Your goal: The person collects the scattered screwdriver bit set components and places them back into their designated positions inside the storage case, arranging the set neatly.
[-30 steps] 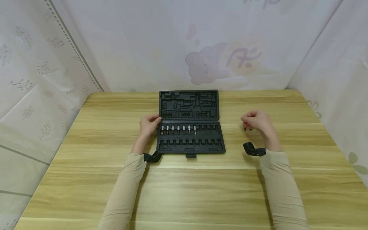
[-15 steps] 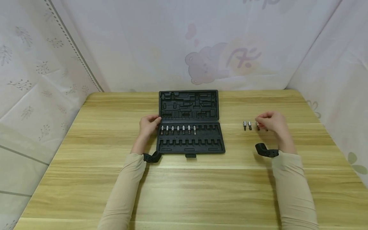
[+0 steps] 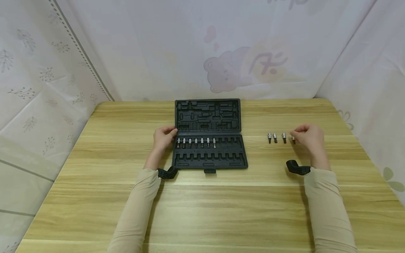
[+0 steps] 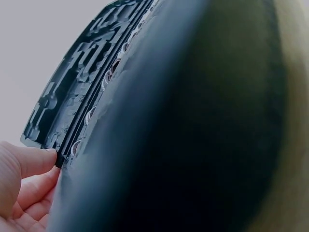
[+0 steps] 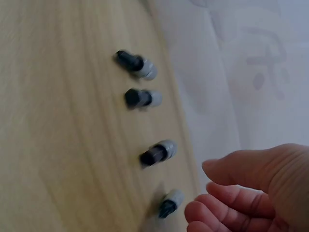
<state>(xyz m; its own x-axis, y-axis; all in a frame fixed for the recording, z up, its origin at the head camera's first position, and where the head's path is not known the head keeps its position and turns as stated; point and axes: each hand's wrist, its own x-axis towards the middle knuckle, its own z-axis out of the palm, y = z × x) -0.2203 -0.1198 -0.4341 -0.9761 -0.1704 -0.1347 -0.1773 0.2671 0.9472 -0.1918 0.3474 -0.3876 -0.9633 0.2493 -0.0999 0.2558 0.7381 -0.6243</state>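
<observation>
A black tool case (image 3: 205, 151) lies unfolded on the table. Several bit sockets (image 3: 202, 142), silver at one end, stand in a row in its upper slots. At the case's left side by the hinge, my left hand (image 3: 162, 138) pinches the edge; its thumb (image 4: 36, 161) presses on the hinge end. To the right, a row of loose bit sockets (image 3: 284, 138) lies on the wood. My right hand (image 3: 309, 137) hovers beside the rightmost bit socket (image 5: 171, 203), and the right wrist view shows thumb and fingers apart with nothing between them.
The wooden table (image 3: 215, 211) reaches back to a pale printed curtain (image 3: 158, 49). Behind the tray stands or leans the case's moulded lid (image 3: 207, 116). A latch (image 3: 210, 171) juts from the front edge. Black wrist mounts (image 3: 297, 168) sit on both forearms.
My right hand has moved rightward along the loose bit sockets, uncovering those on the left of the row. My left hand and the case have stayed where they were.
</observation>
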